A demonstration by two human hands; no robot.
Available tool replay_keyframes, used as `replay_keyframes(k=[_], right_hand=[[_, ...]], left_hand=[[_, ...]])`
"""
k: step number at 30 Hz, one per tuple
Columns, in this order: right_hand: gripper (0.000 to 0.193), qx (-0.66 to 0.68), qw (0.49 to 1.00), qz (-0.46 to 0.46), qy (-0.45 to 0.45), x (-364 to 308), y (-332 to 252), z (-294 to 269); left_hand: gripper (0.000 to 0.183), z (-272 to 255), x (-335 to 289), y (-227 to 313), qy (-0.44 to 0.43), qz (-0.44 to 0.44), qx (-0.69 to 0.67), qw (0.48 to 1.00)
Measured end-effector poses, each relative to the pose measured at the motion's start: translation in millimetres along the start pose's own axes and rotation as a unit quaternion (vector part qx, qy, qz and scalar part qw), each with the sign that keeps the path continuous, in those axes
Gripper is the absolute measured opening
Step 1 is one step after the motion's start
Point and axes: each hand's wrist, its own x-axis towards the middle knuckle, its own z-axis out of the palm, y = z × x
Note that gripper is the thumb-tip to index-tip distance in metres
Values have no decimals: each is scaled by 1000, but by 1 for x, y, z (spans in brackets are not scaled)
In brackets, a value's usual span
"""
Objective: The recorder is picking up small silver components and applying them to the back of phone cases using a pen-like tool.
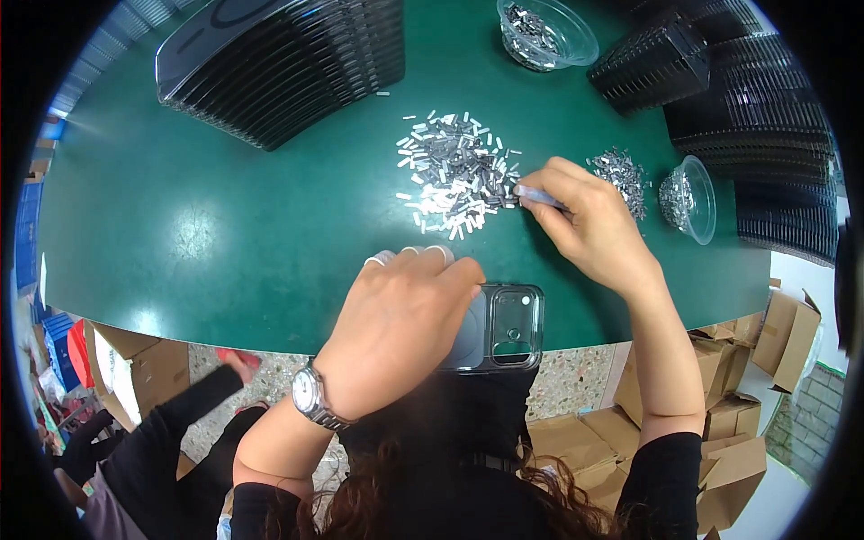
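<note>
My left hand (405, 301), with a watch at the wrist and rings on its fingers, is closed on the edge of a clear phone case (517, 326) at the table's near edge. The case has a dark rim and a camera cutout on its right part; my hand hides its left part. My right hand (585, 216) pinches a slim pale stick-like tool (543, 198), whose exact kind I cannot make out. Its tip is at the right edge of a loose pile of small silver and grey pieces (461, 171) on the green table.
A long row of stacked clear-and-dark cases (297, 67) stands far left. Far right are more dark stacks (756, 99), a clear bowl of small pieces (544, 36), a second clear bowl (700, 198) and a smaller pile (621, 180). Cardboard boxes (585, 441) and another person's arm (193, 396) are below the table (117, 234).
</note>
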Motion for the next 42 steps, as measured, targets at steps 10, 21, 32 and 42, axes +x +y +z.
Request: replay_keyframes(k=[10, 21, 32, 42], right_hand=[[18, -10, 1000, 24, 7, 0, -4, -2], [13, 72, 997, 7, -1, -20, -30, -3], [13, -41, 986, -161, 13, -36, -43, 24], [13, 17, 995, -80, -50, -36, -41, 15]], left_hand=[[10, -1, 5, 1, -25, -21, 6, 999], [10, -7, 10, -2, -46, -50, -87, 994], [8, -5, 13, -4, -51, -47, -89, 994], [13, -7, 15, -2, -53, -49, -87, 994]])
